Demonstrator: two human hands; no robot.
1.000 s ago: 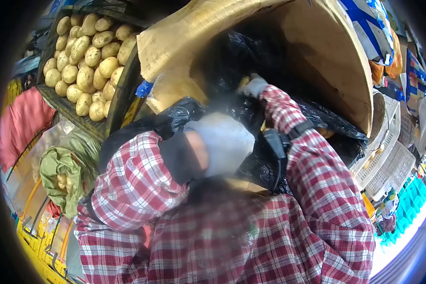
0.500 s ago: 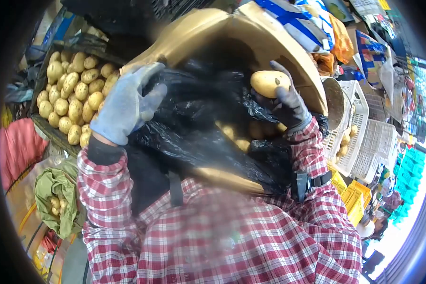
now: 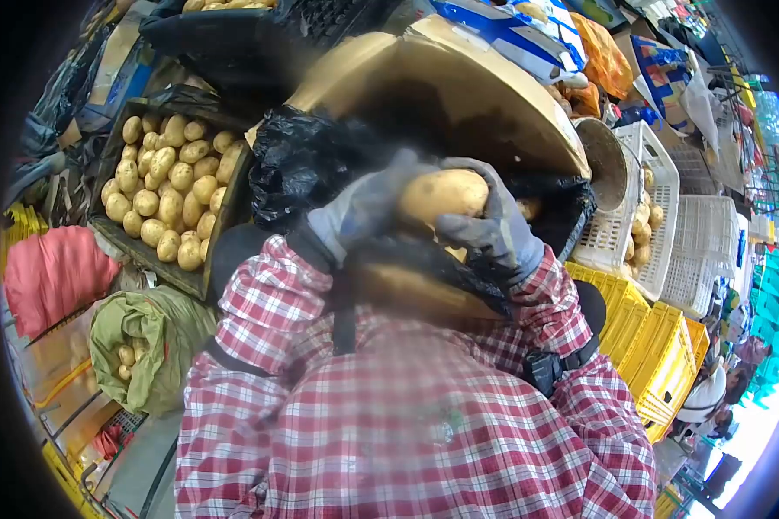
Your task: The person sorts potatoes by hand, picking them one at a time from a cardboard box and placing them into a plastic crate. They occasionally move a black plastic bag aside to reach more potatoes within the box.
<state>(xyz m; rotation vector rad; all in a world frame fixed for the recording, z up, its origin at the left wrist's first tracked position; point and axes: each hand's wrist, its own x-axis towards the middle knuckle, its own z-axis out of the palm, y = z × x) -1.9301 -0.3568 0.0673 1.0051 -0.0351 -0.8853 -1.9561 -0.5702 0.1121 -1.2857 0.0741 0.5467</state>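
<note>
A large, pale potato (image 3: 446, 197) is in my gloved right hand (image 3: 499, 227), whose fingers and thumb wrap round its right side. At the potato's left end is my gloved left hand (image 3: 355, 212), its fingers smeared. Both hands are over a cardboard box (image 3: 506, 134) lined with a black plastic bag (image 3: 299, 160). Part of the bag is bunched up at the box's left side. Behind my right hand, a little of another potato (image 3: 528, 208) shows inside the box.
On the left stands a crate (image 3: 117, 233) full of potatoes, with a green sack (image 3: 173, 311) and a pink sack (image 3: 56, 281) nearer me. White baskets (image 3: 688, 259), a bucket (image 3: 601, 164) and yellow crates (image 3: 658, 363) stand on the right.
My left hand has come right, from the bag's left side to the potato. My right hand has brought the potato left and down. The bag's left part is now bunched, and the view has shifted.
</note>
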